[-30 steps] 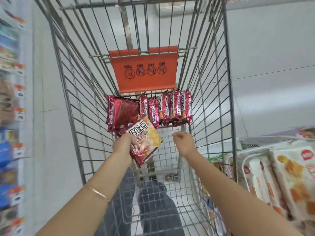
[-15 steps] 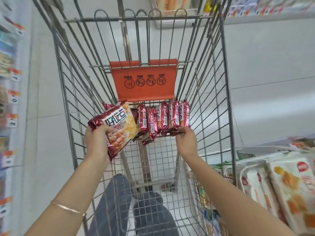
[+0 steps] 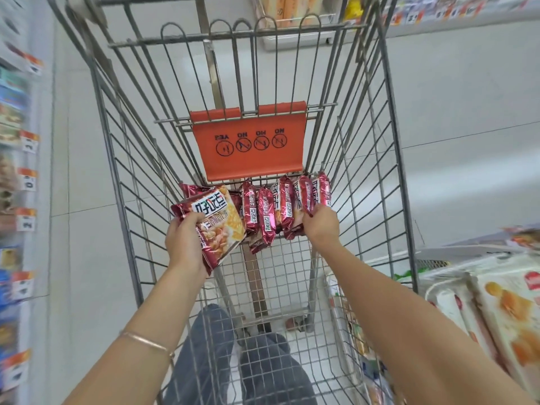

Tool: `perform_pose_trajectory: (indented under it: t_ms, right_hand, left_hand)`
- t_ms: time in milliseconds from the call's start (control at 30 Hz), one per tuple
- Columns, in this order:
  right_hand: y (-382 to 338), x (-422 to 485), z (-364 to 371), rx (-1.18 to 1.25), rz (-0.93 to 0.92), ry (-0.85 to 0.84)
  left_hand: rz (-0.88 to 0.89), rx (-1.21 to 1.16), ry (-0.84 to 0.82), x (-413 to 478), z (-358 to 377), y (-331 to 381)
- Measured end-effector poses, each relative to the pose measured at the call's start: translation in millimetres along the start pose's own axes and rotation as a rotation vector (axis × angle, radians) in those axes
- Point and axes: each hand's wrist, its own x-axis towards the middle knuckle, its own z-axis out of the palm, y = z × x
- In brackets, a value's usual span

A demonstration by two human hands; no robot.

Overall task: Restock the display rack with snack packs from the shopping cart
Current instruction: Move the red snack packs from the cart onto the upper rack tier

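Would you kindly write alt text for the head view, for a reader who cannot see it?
A person's left hand holds a red snack pack inside a wire shopping cart, while the right hand grips the right end of a row of packs beneath an orange flap.

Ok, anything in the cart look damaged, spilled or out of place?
Nothing torn or spilled. The row of red snack packs stands on edge below the orange flap, but one middle pack sags lower and tilts out of line. The left hand holds a separate pack; the right hand grips the row's right end.
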Motion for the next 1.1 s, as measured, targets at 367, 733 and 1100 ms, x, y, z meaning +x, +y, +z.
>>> perform_pose_trajectory:
  t_ms: [367, 733, 1100]
  right_hand:
    - [-33, -36, -79, 0.38, -0.498, 0.104]
    - [-60, -100, -66, 0.542, 0.04, -0.567]
    - [-58, -198, -169, 0.77, 0.046, -0.426]
  left_hand:
    - [0.059, 0.104, 0.003, -6, -8, -1]
    - [-0.142, 0.28, -0.418, -83, -16, 16]
    - [-0.015, 0.632, -0.723, -203, -27, 97]
